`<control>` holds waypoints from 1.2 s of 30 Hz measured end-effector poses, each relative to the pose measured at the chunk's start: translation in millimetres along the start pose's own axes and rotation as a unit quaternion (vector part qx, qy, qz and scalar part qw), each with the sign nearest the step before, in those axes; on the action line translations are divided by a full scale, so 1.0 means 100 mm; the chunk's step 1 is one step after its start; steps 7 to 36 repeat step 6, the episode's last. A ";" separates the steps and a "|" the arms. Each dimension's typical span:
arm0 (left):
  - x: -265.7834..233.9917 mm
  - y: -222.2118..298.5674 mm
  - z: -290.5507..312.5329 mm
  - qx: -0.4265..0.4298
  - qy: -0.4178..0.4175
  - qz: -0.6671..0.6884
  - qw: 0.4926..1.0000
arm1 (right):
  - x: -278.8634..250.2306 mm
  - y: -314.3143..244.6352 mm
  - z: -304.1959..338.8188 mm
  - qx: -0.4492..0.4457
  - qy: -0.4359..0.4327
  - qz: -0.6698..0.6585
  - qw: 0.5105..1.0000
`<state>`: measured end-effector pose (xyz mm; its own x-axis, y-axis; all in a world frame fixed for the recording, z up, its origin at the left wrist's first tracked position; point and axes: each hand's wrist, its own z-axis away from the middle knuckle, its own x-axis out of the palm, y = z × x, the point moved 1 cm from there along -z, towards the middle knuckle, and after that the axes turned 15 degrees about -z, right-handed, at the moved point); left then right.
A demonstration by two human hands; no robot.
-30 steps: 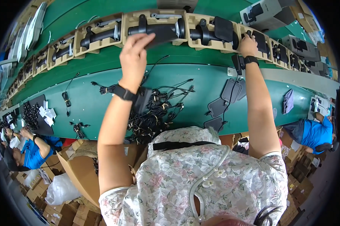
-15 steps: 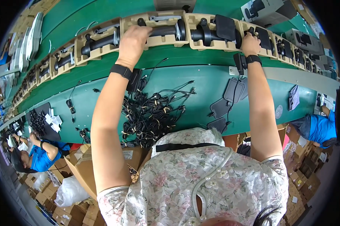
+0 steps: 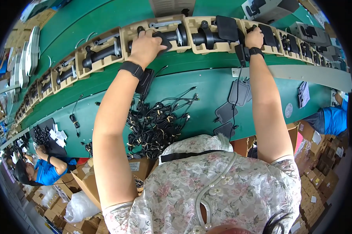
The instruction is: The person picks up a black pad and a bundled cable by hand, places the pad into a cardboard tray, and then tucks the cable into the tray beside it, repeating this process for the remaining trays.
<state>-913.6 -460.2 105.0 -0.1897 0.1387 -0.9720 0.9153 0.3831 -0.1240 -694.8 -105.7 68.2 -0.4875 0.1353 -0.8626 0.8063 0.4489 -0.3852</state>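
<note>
My left hand (image 3: 145, 47) reaches over a tan moulded tray (image 3: 126, 42), its fingers closed on a dark flat pad (image 3: 163, 41) with rounded corners. Beneath the pad, a black tube-shaped part (image 3: 173, 36) lies in the tray, with a grey metal bar (image 3: 162, 24) behind it. Farther right, my right hand (image 3: 254, 39) has its fingers bent over a small black part (image 3: 254, 27) at the left end of another tray; its grip is partly hidden. That tray also holds a black pad (image 3: 267, 35). Between my hands, a tray (image 3: 190, 25) carries a similar pad (image 3: 227, 28) and a black cylinder.
The trays form a long row across the green table (image 3: 207, 84). A tangle of black cables (image 3: 156, 128) lies nearer me, with several flat black pads (image 3: 226, 113) to its right. Printed boxes (image 3: 269, 9) stand behind the row. Co-workers in blue (image 3: 53, 171) sit at both sides.
The dark pad now shows under my left fingers, where none was visible before. My left hand has shifted slightly right and down; my right hand stays at the same tray.
</note>
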 end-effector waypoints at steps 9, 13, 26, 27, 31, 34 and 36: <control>-0.18 0.02 -0.19 -0.005 -0.208 0.003 0.978 | -0.45 -0.20 -0.03 -0.047 -0.033 0.137 0.989; -0.18 0.02 -0.19 -0.005 -0.208 0.003 0.978 | -0.45 -0.20 -0.03 -0.047 -0.033 0.137 0.989; -0.18 0.02 -0.19 -0.005 -0.208 0.003 0.978 | -0.45 -0.20 -0.03 -0.047 -0.033 0.137 0.989; -0.18 0.02 -0.19 -0.005 -0.208 0.003 0.978 | -0.45 -0.20 -0.03 -0.047 -0.033 0.137 0.989; -0.18 0.02 -0.19 -0.005 -0.208 0.003 0.978 | -0.45 -0.20 -0.03 -0.047 -0.033 0.137 0.989; -0.18 0.02 -0.19 -0.005 -0.208 0.003 0.978 | -0.45 -0.20 -0.03 -0.047 -0.033 0.137 0.989; -0.18 0.02 -0.19 -0.005 -0.208 0.003 0.978 | -0.45 -0.20 -0.03 -0.047 -0.033 0.137 0.989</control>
